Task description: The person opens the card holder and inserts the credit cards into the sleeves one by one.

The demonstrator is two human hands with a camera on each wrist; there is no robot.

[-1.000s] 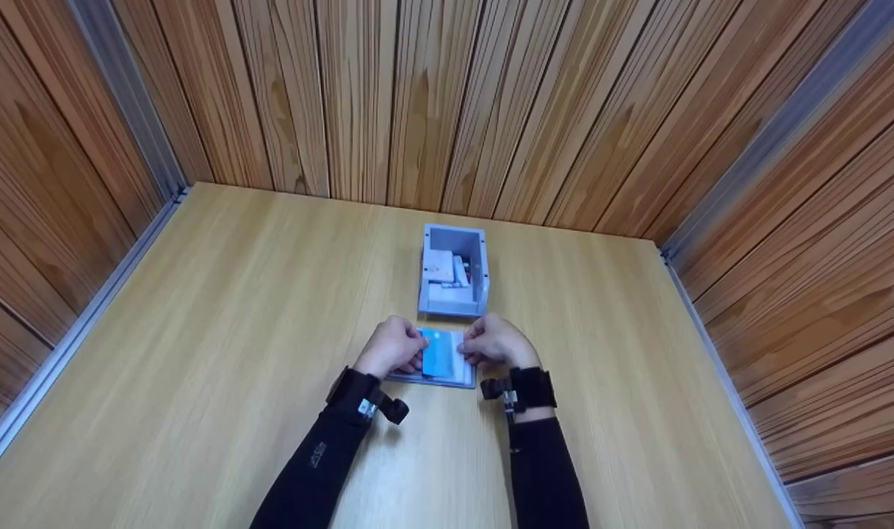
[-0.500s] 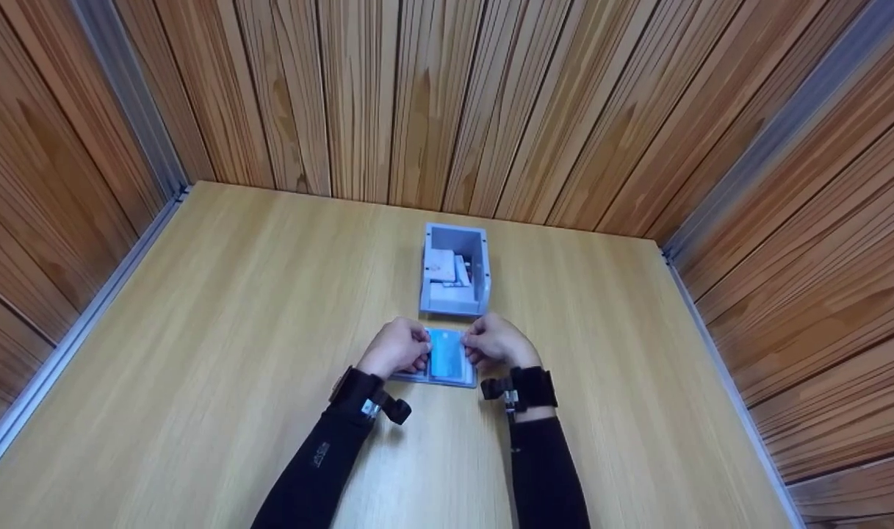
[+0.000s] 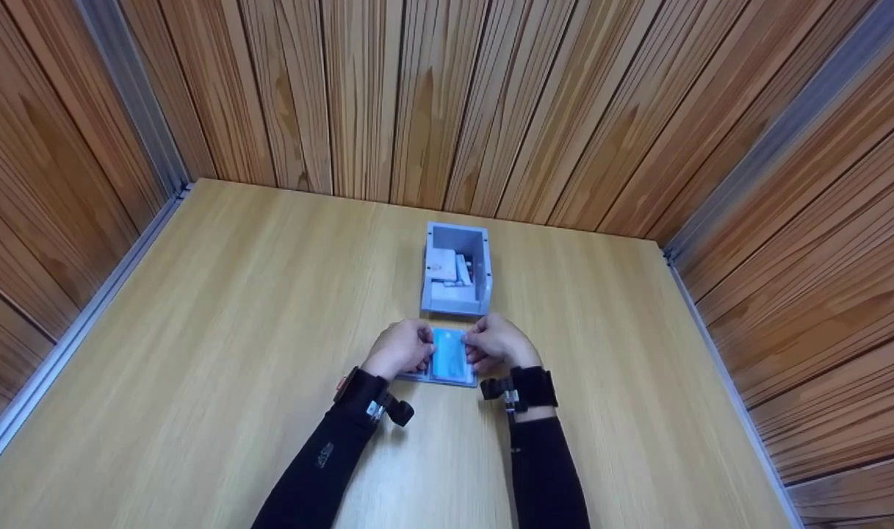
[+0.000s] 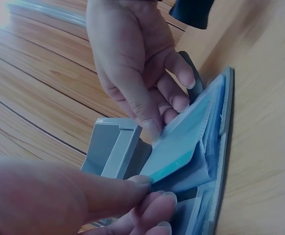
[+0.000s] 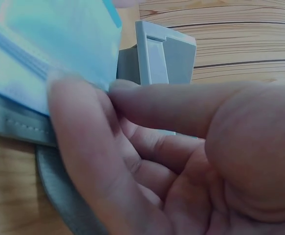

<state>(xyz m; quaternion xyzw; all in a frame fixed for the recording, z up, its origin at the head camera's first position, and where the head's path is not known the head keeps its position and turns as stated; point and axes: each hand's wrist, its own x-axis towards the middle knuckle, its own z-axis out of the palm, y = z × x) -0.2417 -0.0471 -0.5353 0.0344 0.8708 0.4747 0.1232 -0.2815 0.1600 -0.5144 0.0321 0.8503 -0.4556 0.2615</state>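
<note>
An open grey card holder (image 3: 458, 383) with clear plastic sleeves lies on the table. My left hand (image 3: 402, 349) pinches the left edge of a blue card (image 3: 448, 354) between thumb and index finger. In the left wrist view most of the card (image 4: 175, 165) sits inside a clear sleeve, with a bright teal edge sticking out. Opposite, my right hand (image 3: 502, 344) pinches the sleeve's outer edge between thumb and index finger, as the right wrist view shows. The holder's strap (image 5: 66, 193) hangs out under that hand. My left hand covers the holder's left part.
Just beyond the card holder stands a grey open-front bin (image 3: 455, 304) with a few small boxes (image 3: 441, 264) inside. The wooden table (image 3: 285, 294) spreads around it, bounded by wood-plank walls (image 3: 417, 95) at the back and sides.
My left hand has moved slightly right, and the blue card has slid right with it, deeper into the sleeve. The right hand has stayed in place.
</note>
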